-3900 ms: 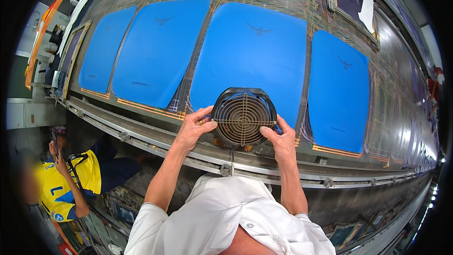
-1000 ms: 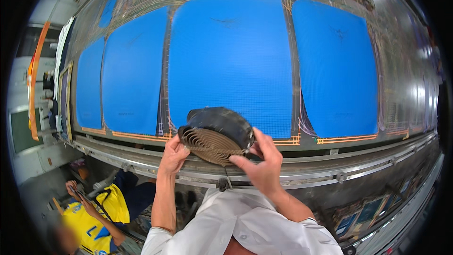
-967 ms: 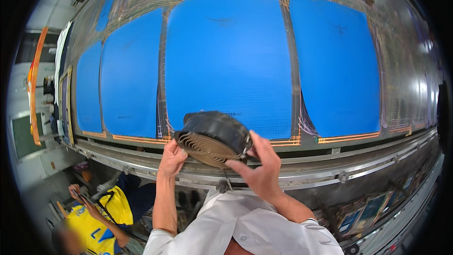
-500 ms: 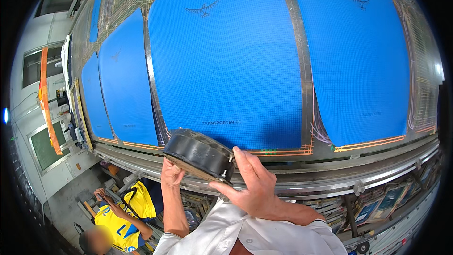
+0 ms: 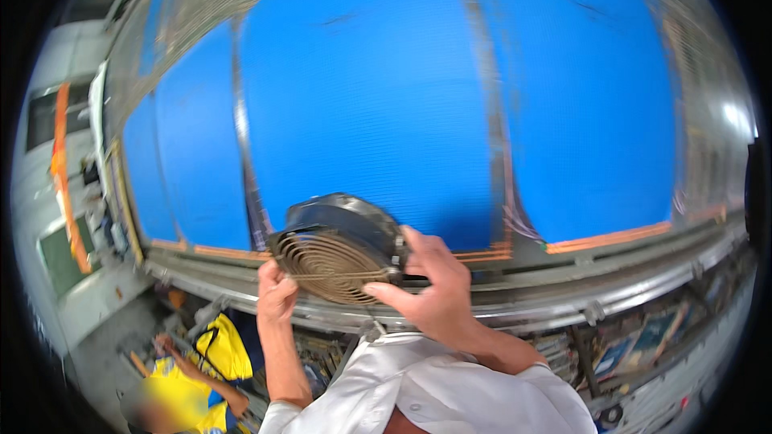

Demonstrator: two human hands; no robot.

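Observation:
A round black axial fan (image 5: 346, 213) with a brownish spiral wire guard (image 5: 330, 267) is held tilted over the table's near edge. My left hand (image 5: 277, 293) pinches its left edge. My right hand (image 5: 434, 281) grips the right side, thumb low near the guard and fingers along the housing. Beyond the fan lies a large blue fabric panel (image 5: 362, 96) with a fine grid, and the fan's shadow falls on its near right corner.
More blue panels lie to the right (image 5: 591, 104) and left (image 5: 201, 137) on the long table. A metal rail (image 5: 515, 317) runs along its front edge. Stacked frames (image 5: 635, 345) sit under the table. A person in yellow (image 5: 185, 390) sits at the lower left.
The fan has tipped so that its wire guard now faces me, and both hands have turned with it. The whole view has shifted slightly and is blurred.

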